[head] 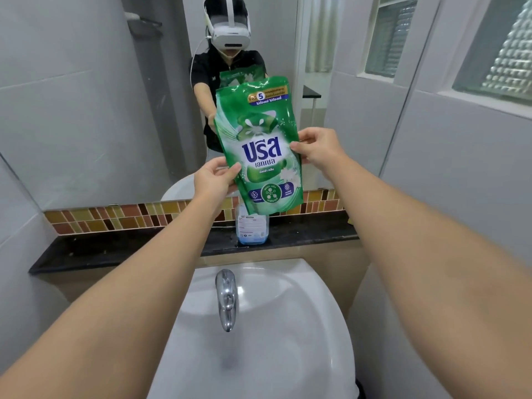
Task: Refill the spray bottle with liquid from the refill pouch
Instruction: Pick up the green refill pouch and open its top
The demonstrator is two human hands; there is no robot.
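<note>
A green refill pouch [259,145] with white lettering hangs upright in the air above the black ledge, its top edge sealed flat. My left hand [214,177] pinches its lower left edge. My right hand [318,145] grips its right edge at mid height. Directly below and behind the pouch stands a clear bottle [252,227] with a white label and a little pale blue liquid at the bottom. The pouch hides the bottle's top, so its neck and any spray head are out of sight.
A black stone ledge [115,249] runs along the wall under a strip of brown and orange mosaic tiles. A white basin [302,326] with a chrome tap [227,298] sits in front. A mirror [86,96] above reflects a person wearing a headset.
</note>
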